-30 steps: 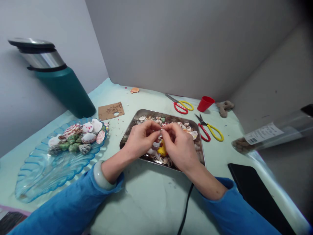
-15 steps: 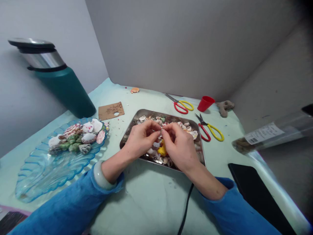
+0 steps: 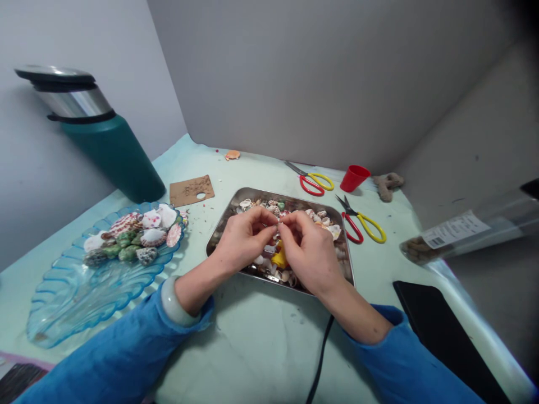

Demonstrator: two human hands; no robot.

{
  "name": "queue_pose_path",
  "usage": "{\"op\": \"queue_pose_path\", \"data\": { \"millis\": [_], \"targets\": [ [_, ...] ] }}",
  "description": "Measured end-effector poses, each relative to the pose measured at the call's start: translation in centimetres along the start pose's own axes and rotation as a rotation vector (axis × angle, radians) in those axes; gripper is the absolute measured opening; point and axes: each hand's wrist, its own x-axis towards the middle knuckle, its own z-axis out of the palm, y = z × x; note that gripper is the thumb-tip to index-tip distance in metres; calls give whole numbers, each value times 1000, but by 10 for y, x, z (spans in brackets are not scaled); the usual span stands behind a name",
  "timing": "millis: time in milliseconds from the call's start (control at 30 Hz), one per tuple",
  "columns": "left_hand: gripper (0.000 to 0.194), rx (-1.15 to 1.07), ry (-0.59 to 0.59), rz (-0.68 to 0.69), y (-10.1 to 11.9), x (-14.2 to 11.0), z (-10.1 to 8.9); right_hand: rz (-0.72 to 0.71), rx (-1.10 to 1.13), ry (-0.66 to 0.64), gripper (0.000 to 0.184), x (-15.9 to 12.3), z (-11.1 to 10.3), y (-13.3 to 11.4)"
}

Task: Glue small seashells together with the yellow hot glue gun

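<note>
Left hand (image 3: 243, 238) and right hand (image 3: 309, 249) are both bringing thumb and forefinger together, pinching a tiny pale piece (image 3: 278, 222) where my fingertips are meeting; it is showing too small for me to tell what it is. I am holding it above the middle of a metal tray (image 3: 347, 264).

Starting at my far left, a teal bottle (image 3: 113, 154) is standing behind a blue-rimmed glass dish (image 3: 96, 294), and patterned, white and green shells (image 3: 126, 238) are sitting heaped at its far end. A pale bangle (image 3: 176, 303) is circling my left wrist. Beyond the dish, a brown card (image 3: 187, 191) with a round hole is lying on the desk (image 3: 256, 336), and farther back a small orange piece (image 3: 232, 155) is resting near the wall.

Under my hands, the tray is holding small shells (image 3: 273, 210) and a yellow piece (image 3: 279, 258), partly hidden by my right hand. Behind the tray, red-and-yellow scissors (image 3: 305, 174) are lying; a black cable (image 3: 321, 356) is running toward me in front. Just beside the tray's right edge, second scissors (image 3: 352, 212) are lying, with a red cup (image 3: 354, 179) standing behind them. Farther right, a knobbly brown piece (image 3: 385, 189), a black flat object (image 3: 442, 331) and a labelled clear tube (image 3: 497, 224) are lying.
</note>
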Motion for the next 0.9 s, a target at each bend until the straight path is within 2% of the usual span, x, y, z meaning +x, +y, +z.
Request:
{"op": "queue_pose_path", "data": {
  "millis": [900],
  "targets": [
    [12,-32,-22,-11,-2,-1,1,-2,-1,1,10,-1,-2,-2]
  ]
}}
